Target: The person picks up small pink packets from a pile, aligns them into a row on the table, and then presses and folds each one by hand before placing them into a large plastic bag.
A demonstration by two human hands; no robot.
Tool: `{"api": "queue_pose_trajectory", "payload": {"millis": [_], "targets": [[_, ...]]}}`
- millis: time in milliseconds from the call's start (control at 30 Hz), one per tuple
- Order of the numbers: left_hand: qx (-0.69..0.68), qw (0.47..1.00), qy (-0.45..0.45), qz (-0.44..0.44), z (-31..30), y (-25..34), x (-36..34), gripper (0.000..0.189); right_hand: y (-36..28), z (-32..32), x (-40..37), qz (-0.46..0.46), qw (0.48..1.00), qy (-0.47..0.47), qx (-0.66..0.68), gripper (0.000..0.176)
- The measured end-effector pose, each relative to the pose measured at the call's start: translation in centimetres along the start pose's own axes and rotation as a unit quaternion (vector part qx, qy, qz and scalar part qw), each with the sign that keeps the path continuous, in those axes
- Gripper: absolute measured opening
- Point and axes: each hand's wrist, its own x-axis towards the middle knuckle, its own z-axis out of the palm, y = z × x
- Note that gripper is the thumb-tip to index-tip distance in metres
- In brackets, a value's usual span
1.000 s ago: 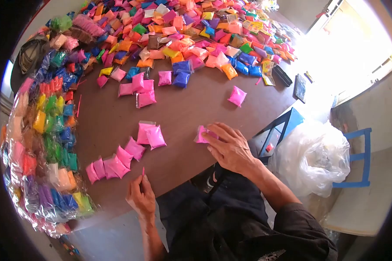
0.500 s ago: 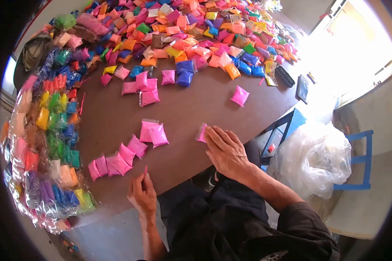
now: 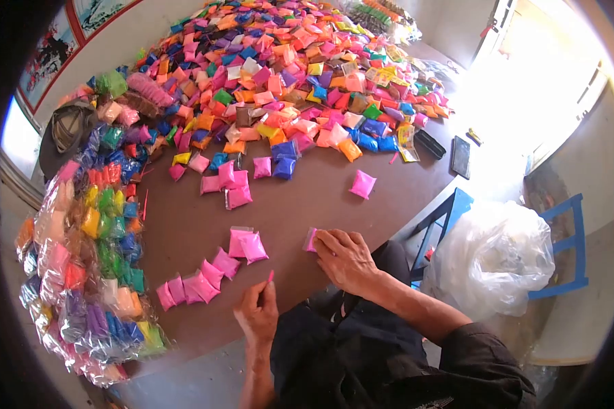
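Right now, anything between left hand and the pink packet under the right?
Nothing visible: only brown tabletop between the left hand, holding a pink stick, and the pink packet under the right hand. Pink packet row lies left of that path.

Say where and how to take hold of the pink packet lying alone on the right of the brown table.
Probably across its plump middle, pinching opposite edges, from above and the near side: the pink packet lies flat on the brown table, pillow-shaped, with no other packet touching it.

Pink packets: glossy, thin plastic. Tabletop: smooth, low sheen. Bag: crinkled, translucent plastic. Sleeve: matt cloth.
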Motion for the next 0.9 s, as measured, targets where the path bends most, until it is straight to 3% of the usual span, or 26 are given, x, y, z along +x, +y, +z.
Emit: {"api": "queue_pose_trajectory", "payload": {"millis": [233,500,600,700,900], "targets": [[-0.020,0.997,-0.066,-0.028,2.3,1.1,1.4,0.014,0.6,0.3,0.6,0.009,0.998,-0.056,-0.019,0.047],[-0.017,0.998,-0.057,-0.025,2.6,0.7,0.2,0.013,0.5,-1.0,0.2,-0.005,0.990,-0.133,-0.045,0.033],[-0.006,0.998,-0.059,0.017,3.0,1.1,0.8,0.013,0.6,-0.4,0.4,-0.035,0.993,-0.103,-0.052,0.029],[0.005,0.996,-0.082,0.023,3.0,2.1,1.4,0.014,1.0,-0.7,-0.2,-0.010,0.999,-0.044,0.026,0.031],[-0.016,0.996,-0.089,0.028,4.3,2.4,1.3,0.014,0.8,-1.6,-1.1,0.039,0.990,-0.044,0.128,0.040]]}}
